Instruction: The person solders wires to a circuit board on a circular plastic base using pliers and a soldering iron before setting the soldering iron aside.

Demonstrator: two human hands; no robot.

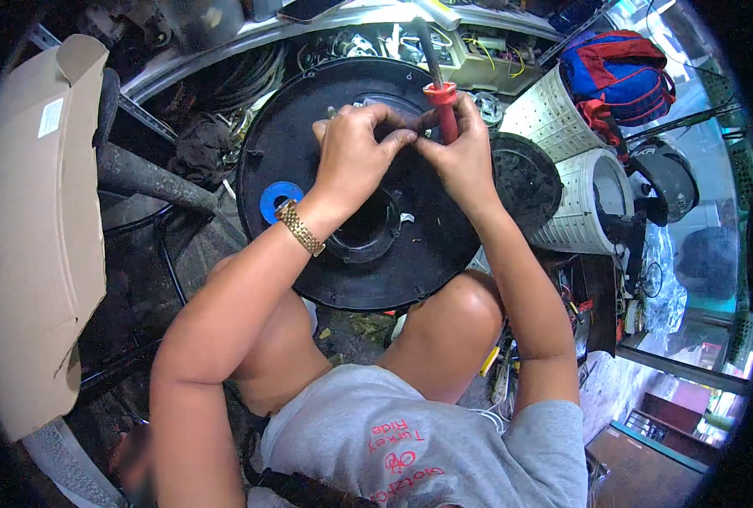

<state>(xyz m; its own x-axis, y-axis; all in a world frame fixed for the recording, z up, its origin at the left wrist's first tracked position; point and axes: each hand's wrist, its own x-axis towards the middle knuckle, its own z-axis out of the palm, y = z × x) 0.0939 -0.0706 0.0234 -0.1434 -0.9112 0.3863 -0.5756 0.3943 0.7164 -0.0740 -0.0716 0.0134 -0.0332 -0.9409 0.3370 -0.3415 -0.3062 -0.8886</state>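
My right hand (454,142) grips a red-handled tool (446,114) whose long dark shaft points up, away from me. My left hand (358,146) has its fingers bent and pinched close beside my right fingertips; whatever lies between them is too small to make out. Both hands are over a large round black plastic part (283,271), which has a raised black ring (361,241) in its middle. A blue ring (271,203) lies on it at the left, beside my wrist.
Cardboard (29,254) stands at the left by a dark metal frame. White perforated baskets (542,114), a blue-red bag (614,72), a black disc (525,182) and a helmet (664,169) crowd the right. Cluttered parts (487,59) line the back. A blurred part of a person (131,466) shows lower left.
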